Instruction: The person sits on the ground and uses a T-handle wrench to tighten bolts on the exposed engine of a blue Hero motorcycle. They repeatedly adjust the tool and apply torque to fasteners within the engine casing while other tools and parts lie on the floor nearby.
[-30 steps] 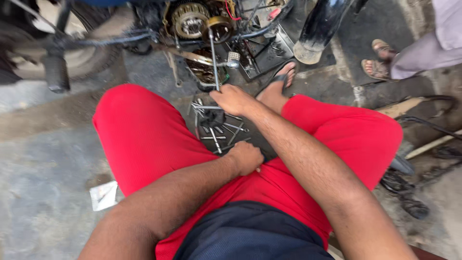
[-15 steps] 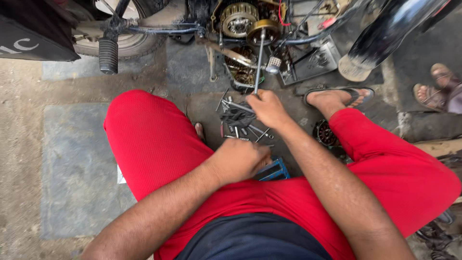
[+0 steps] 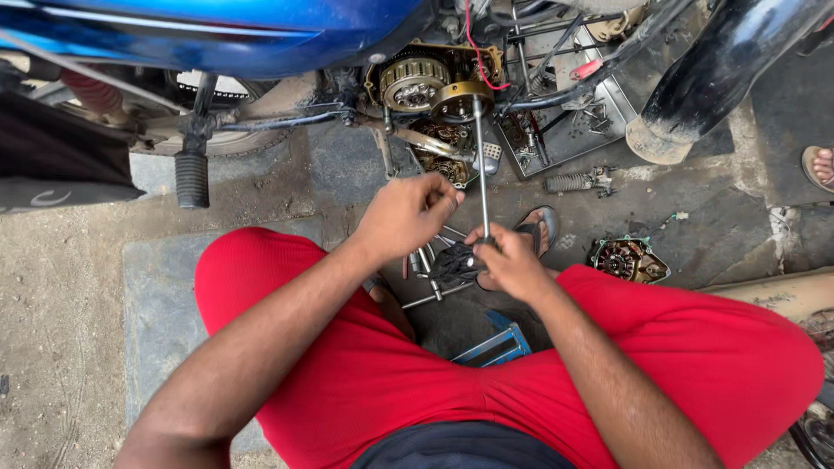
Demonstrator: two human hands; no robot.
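1. Long socket wrench: a slim steel shaft that runs from the right hand up to the brass-coloured hub of the open engine; its upper end sits on the hub, its lower end is in the hand. Half a second ago the same shaft already stood on the hub.
2. Right hand: closed round the lower end of the shaft, fingers curled tight, with a dark rag bunched just beside them. It has kept its hold across the earlier views, so the tool remains seated on the hub.
3. Left hand: now raised, half closed, fingertips near the shaft but apart from it. A second ago it rested as a fist on the red lap; it has since come up toward the hub. Whether it pinches some small part cannot be told.
4. Loose tools: several steel spanners and bars lie on the ground below the hub, between the knees, partly under both hands.
5. Clutch basket: a toothed round part, just left of the hub, inside the open case.
6. Removed cover: a round finned part on the concrete, below and right of the hub, well apart from it.
7. Metal tray: right of the hub, with small parts in it.
8. Footpeg: black ribbed rubber, well left of the hub.
9. Blue frame piece: on the ground, far below the hub, between the red-clad legs.
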